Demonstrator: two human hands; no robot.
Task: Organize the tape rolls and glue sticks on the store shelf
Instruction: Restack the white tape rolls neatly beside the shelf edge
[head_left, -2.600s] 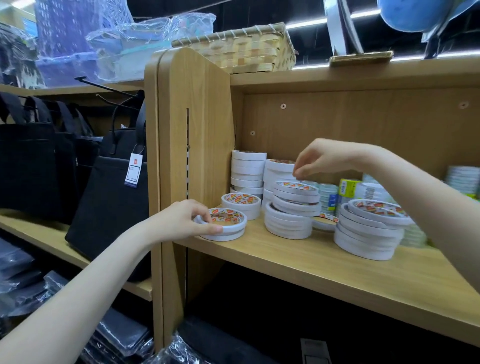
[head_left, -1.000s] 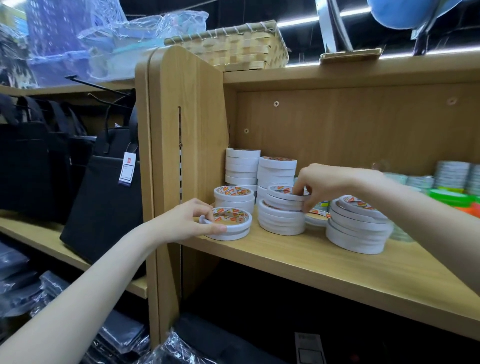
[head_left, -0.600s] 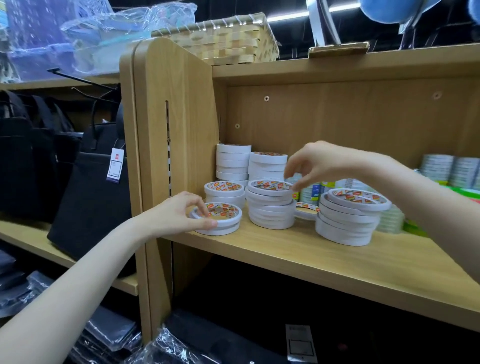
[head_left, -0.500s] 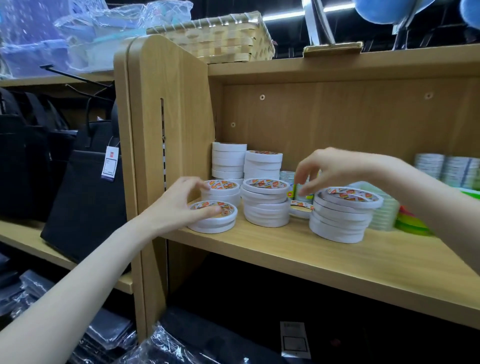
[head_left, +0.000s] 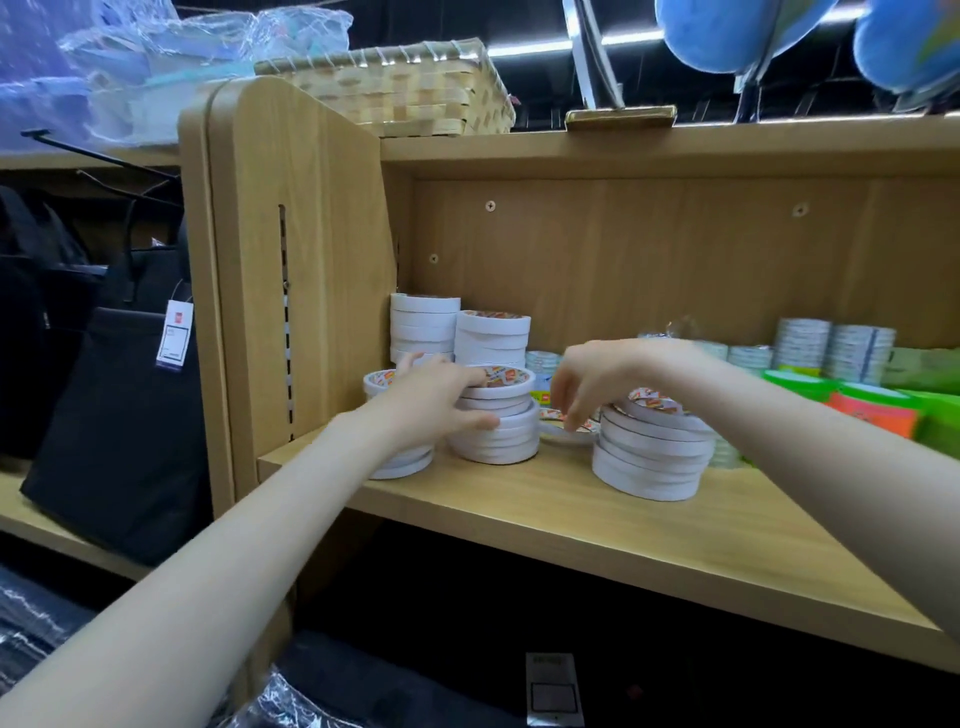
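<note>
Since half a second ago, left hand (head_left: 436, 400) leaves the low front pile and now grips the middle tape stack (head_left: 496, 421), fingers over the top roll, thumb on its side. Right hand (head_left: 592, 384) drops down and pinches a loose tape roll (head_left: 563, 431) lying flat between the middle stack and right stack (head_left: 652, 452). Probably this roll goes onto a stack next.
</note>
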